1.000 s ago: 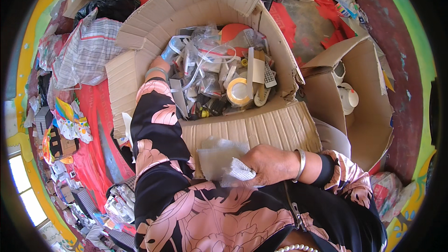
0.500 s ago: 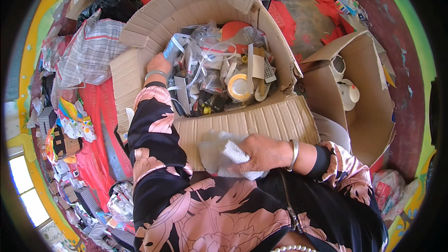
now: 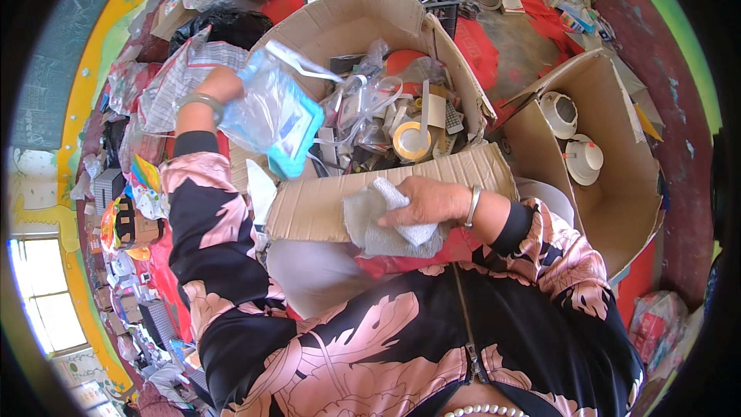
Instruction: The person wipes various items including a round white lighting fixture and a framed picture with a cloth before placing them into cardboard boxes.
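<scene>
My left hand is closed on the top of a clear plastic bag with a light-blue rectangular item in it. The bag hangs over the left side of a large open cardboard box. My right hand grips a folded grey-white cloth in front of the box's near flap. Inside the box lie a roll of yellowish tape, a red rounded object, pale straps and several small plastic packets. What is inside the bag beyond the blue item I cannot make out.
To the right, a second cardboard box holds two white round fixtures. A striped woven bag and a black plastic bag lie at the far left. Small boxes and loose goods cover the floor along the left wall.
My left hand has lifted the plastic bag out of the box, moving up and to the left. The right hand keeps hold of the cloth. The view has shifted slightly.
</scene>
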`<act>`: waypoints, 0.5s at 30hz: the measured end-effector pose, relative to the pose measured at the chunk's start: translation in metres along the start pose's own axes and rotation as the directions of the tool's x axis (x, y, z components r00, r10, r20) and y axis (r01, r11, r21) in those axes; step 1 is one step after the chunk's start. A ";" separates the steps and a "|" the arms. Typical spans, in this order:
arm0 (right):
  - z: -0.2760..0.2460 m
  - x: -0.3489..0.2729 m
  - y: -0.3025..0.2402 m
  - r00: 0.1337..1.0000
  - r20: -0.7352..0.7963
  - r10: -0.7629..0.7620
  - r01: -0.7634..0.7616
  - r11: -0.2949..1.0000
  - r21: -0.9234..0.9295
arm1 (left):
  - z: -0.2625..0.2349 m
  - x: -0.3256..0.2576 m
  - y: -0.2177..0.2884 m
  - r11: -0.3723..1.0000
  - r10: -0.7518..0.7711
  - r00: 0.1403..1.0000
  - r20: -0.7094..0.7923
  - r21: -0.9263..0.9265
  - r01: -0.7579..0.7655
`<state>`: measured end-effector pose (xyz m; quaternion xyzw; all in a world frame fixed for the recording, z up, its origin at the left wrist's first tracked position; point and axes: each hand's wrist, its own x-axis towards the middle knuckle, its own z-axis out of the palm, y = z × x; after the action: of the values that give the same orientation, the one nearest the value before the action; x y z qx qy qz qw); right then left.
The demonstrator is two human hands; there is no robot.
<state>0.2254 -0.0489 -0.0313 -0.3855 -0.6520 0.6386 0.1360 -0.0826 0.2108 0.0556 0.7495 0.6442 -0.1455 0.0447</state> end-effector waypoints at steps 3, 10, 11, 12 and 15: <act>0.000 0.002 0.005 1.000 -0.020 0.014 -0.015 1.000 -0.011 | -0.026 -0.031 -0.040 0.915 0.059 0.997 0.043 -0.401 -0.036; -0.037 -0.008 -0.003 0.938 -0.342 0.054 0.139 0.847 0.514 | 0.000 -0.110 -0.058 -0.004 -0.019 1.000 -0.005 -1.000 -0.005; -0.037 -0.009 -0.007 0.893 -0.447 0.045 0.249 0.778 0.577 | 0.008 -0.124 -0.052 -0.093 -0.071 0.997 -0.041 -0.995 -0.048; -0.047 -0.008 -0.001 0.911 -0.411 0.029 0.252 0.751 0.611 | 0.028 -0.125 -0.054 -0.101 -0.131 0.986 -0.101 -0.988 -0.115; -0.059 -0.008 0.005 0.871 -0.491 -0.021 0.385 0.649 0.656 | 0.067 -0.138 0.003 -0.310 -0.231 0.962 -0.145 -0.926 -0.214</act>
<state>0.2718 -0.0116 -0.0249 -0.3536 -0.3301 0.7211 0.4961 -0.1076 0.0620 0.0290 0.4071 0.4973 0.5411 0.5424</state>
